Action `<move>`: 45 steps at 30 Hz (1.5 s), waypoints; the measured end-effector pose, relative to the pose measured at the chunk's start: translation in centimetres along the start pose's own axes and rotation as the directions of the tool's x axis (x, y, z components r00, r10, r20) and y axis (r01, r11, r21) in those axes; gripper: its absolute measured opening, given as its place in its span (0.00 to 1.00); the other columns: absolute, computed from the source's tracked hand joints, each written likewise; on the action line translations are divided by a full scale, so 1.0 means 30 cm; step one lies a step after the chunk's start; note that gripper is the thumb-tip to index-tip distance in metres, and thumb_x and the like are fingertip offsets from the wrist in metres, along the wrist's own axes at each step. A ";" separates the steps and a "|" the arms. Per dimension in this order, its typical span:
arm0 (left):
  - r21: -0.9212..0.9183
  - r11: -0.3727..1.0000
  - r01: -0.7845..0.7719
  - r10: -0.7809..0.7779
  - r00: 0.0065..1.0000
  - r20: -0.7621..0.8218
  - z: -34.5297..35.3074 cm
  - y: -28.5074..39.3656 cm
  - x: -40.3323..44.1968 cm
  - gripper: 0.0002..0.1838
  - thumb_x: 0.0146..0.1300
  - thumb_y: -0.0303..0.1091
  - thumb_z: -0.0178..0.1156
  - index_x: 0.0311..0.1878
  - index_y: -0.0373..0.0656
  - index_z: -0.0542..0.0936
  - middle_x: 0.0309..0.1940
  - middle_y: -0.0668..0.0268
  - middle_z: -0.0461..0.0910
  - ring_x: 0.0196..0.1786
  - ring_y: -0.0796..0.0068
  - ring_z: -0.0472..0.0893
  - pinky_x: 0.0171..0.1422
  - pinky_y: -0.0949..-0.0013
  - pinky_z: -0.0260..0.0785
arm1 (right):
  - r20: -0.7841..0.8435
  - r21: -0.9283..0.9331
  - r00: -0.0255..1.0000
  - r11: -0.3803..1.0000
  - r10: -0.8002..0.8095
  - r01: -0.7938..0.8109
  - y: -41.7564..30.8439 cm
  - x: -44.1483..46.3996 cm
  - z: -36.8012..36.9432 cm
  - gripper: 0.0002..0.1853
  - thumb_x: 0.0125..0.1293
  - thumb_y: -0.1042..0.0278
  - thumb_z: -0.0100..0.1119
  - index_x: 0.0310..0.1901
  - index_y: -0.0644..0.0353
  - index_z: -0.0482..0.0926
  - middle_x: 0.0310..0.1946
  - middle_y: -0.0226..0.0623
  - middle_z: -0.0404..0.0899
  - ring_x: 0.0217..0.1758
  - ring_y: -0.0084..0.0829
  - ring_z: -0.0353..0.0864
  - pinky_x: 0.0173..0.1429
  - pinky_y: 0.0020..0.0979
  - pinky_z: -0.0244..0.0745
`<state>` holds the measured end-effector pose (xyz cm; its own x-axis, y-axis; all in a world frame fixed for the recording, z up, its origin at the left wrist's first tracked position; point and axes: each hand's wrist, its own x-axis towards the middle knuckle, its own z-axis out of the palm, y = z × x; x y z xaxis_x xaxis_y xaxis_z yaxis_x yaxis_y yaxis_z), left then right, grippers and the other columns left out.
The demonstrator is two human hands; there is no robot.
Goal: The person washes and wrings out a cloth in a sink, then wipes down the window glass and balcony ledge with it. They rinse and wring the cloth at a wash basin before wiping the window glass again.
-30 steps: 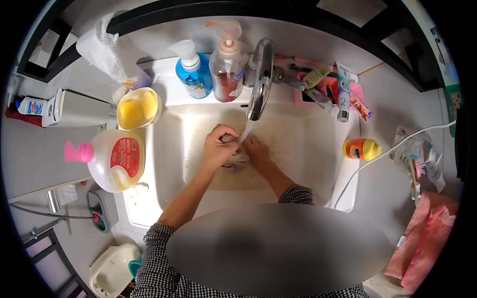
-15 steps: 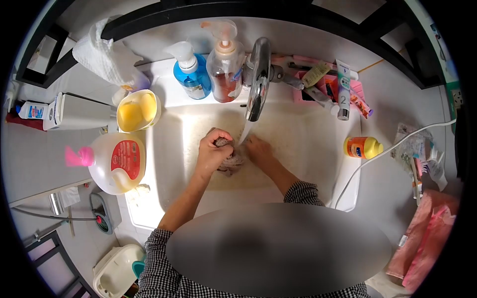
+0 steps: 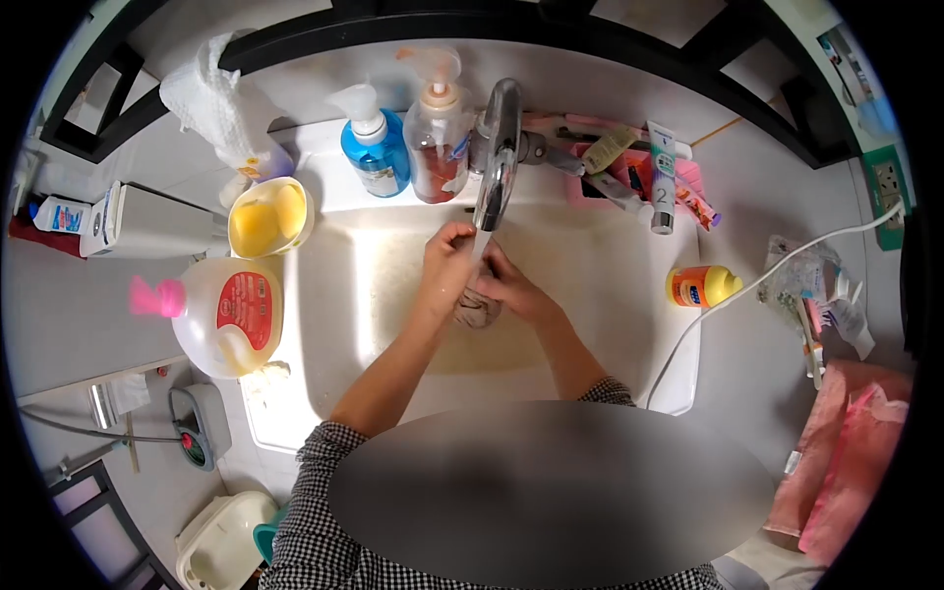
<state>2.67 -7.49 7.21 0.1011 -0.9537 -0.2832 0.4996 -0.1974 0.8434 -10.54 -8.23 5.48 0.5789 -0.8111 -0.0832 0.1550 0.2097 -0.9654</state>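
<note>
Water runs from the chrome faucet (image 3: 499, 157) into the white sink (image 3: 629, 344), where shallow cloudy water lies. Under the stream, my left hand (image 3: 449, 264) is closed on a wet greyish-brown cloth (image 3: 478, 309). My right hand (image 3: 513, 285) grips the same cloth from the right side, its fingers close to those of my left hand. Part of the cloth hangs below both hands, and the rest is hidden by the fingers.
Behind the sink stand a blue pump bottle (image 3: 376, 152), a clear pump bottle (image 3: 437, 147) and a pink basket (image 3: 590, 190) with tubes. Left are a yellow bowl (image 3: 270, 216) and a large jug (image 3: 231, 315). Right are a yellow bottle (image 3: 703, 286) and a white cable (image 3: 728, 307).
My right hand has come from beside the stream onto the cloth. My left hand has moved up and to the right, bringing the cloth closer under the faucet. The view has shifted slightly.
</note>
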 end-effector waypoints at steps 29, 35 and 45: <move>0.204 0.938 -0.281 0.343 0.835 -0.429 0.018 -0.002 -0.137 0.14 0.59 0.26 0.56 0.50 0.39 0.72 0.40 0.65 0.74 0.43 0.77 0.75 0.44 0.72 0.71 | -0.316 0.576 0.898 0.814 0.307 -0.075 -0.080 -0.056 0.060 0.23 0.59 0.65 0.59 0.55 0.59 0.67 0.51 0.34 0.73 0.55 0.31 0.74 0.50 0.31 0.76; -0.352 0.832 0.428 -0.466 0.884 -0.028 -0.077 -0.005 -0.173 0.28 0.67 0.55 0.42 0.63 0.49 0.67 0.58 0.65 0.70 0.58 0.65 0.72 0.59 0.53 0.67 | -0.237 -0.021 0.971 1.000 -0.011 0.006 -0.149 -0.052 0.010 0.19 0.47 0.77 0.64 0.45 0.61 0.74 0.44 0.33 0.77 0.49 0.27 0.76 0.52 0.28 0.73; -0.565 0.818 0.111 -0.296 0.923 -0.247 -0.003 -0.013 -0.106 0.10 0.60 0.34 0.59 0.43 0.44 0.72 0.41 0.61 0.77 0.45 0.65 0.78 0.47 0.63 0.74 | -0.348 0.437 0.934 0.868 -0.080 0.237 -0.067 -0.063 0.050 0.21 0.53 0.68 0.60 0.50 0.59 0.71 0.48 0.35 0.75 0.53 0.31 0.74 0.59 0.33 0.69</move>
<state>2.22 -4.36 7.74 0.1582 -0.7653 -0.6239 0.9056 -0.1393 0.4006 -10.75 -6.29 7.93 0.2504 -0.9643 -0.0868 0.6215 0.2288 -0.7492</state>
